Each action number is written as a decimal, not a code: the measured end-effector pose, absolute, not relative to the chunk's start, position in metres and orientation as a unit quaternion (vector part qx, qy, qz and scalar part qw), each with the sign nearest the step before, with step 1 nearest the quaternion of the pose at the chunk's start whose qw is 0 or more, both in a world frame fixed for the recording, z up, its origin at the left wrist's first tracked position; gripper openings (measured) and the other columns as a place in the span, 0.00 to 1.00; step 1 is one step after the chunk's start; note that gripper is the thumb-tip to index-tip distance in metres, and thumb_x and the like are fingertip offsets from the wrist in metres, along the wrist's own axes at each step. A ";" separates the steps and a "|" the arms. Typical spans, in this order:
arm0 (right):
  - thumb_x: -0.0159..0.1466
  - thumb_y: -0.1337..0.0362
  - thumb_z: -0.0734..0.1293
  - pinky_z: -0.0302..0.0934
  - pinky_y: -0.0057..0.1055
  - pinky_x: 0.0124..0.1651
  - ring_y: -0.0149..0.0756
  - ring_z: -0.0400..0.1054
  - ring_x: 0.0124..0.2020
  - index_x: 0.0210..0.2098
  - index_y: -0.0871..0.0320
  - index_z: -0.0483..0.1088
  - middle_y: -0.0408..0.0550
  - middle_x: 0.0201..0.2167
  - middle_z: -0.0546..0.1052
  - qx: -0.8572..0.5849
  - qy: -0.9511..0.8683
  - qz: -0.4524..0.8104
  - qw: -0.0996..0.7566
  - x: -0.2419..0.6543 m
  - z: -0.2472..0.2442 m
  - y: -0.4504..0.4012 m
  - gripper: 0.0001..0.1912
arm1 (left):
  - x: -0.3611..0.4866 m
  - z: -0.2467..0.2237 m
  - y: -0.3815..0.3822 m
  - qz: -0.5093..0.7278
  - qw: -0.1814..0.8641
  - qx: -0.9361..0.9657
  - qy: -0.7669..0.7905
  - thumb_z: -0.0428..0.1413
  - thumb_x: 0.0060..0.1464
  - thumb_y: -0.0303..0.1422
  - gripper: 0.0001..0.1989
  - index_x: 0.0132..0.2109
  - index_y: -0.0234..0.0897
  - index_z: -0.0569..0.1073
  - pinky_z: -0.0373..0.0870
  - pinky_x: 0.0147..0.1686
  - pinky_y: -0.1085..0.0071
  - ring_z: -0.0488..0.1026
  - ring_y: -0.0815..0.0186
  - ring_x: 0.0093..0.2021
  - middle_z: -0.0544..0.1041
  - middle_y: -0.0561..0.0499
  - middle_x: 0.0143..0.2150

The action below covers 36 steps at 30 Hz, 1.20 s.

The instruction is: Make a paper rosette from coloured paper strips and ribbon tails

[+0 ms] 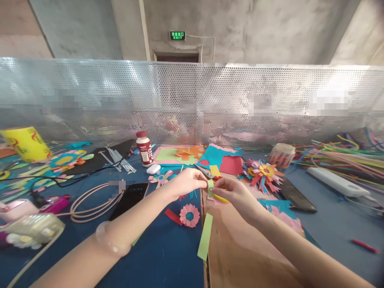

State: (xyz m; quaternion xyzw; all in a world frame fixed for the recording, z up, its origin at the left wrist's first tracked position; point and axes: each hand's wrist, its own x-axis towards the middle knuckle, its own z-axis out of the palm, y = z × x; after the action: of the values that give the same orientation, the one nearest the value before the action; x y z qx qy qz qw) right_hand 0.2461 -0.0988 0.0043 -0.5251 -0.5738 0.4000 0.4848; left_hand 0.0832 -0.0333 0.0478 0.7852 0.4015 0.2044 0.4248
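Observation:
At the middle of the table, a small light green paper strip [210, 185] spans the fingers of both hands. My left hand [192, 181] pinches its left end, fingers closed. On the other side my right hand [232, 192] pinches the strip between thumb and fingers. Just behind and below the hands lie grey scissor blades [205, 171] and a curved yellow piece [221, 198], partly hidden. Nearer to me rests a pink paper flower with a blue centre [189, 216]. A red strip [173, 217] touches it, and a longer light green strip [205, 238] lies to the right.
A phone [129, 200] lies under my left forearm, beside a coiled cable [87, 204]. A capped bottle [144, 150] stands farther back. Layered paper flowers [265, 173], a dark phone [297, 196] and a white power strip [337, 182] lie right. A perforated metal screen [180, 88] closes the back.

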 end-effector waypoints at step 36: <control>0.52 0.64 0.73 0.53 0.24 0.32 0.27 0.63 0.32 0.31 0.57 0.71 0.42 0.31 0.70 -0.399 -0.355 0.691 0.488 0.253 0.007 -0.107 0.09 | 0.068 0.035 -0.053 0.363 -0.207 0.907 0.044 0.52 0.53 0.22 0.08 0.34 0.41 0.69 0.58 0.47 0.62 0.60 0.62 0.50 0.70 0.53 0.45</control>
State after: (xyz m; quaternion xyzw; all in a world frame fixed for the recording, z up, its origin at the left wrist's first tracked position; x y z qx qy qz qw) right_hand 0.2531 -0.1071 0.0073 -0.3990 -0.3545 0.6908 0.4877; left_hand 0.0677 -0.0527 0.0346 0.9074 0.0435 0.3633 -0.2066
